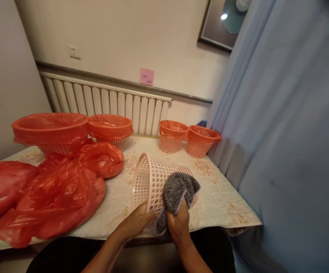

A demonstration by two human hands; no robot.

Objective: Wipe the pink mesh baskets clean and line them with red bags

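Head view: Pale pink basket point(158, 182) is steadied at the rim as grey cloth point(176, 189) is held to its side

Near the front edge of a worktop point(218, 193), the pale pink basket is tipped on its side, just beyond both hands. Its long axis is laid crosswise, with the open mouth turned left and the base turned right. The near rim is pinched narrowly in the grip of the left hand point(139, 222), the one nearer the mouth. The bunched grey cloth is clasped tightly in the grip of the right hand point(179, 223) and is held against the near wall, toward the base. Whether the basket's weight is borne by the worktop cannot be told.

Toward the wall, a large basket point(57, 149) and a mid-sized basket point(120, 143) are set at left, two small baskets point(170, 145) at right, all lined with red plastic. Something pale, too indistinct to be named, is glimpsed inside the mid-sized one. At left, red bags point(64, 189) are heaped, their contents hidden.
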